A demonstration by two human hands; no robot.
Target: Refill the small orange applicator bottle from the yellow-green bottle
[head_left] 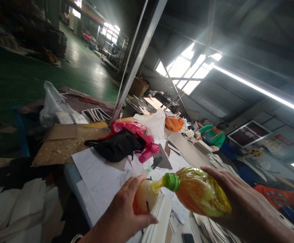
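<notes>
My left hand [126, 206] is wrapped round a small translucent bottle [144, 199] with orange liquid low inside it. Tipped almost on its side, a larger clear plastic bottle [197, 192] of yellow-orange liquid rests in my right hand [228, 189], whose fingers lie along its far side and base. Its green neck [171, 182] points left, and yellow liquid runs from it at the small bottle's mouth. Beyond the small bottle, a green-tipped nozzle piece [150, 168] is on the white-covered table.
A black bag [116, 146], red plastic bag [134, 128] and pink bottle [149, 153] lie ahead. Stacked pale strips [159, 216] are below my hands. A metal post [139, 57] rises beyond the table. A person in green [214, 135] sits at the far right.
</notes>
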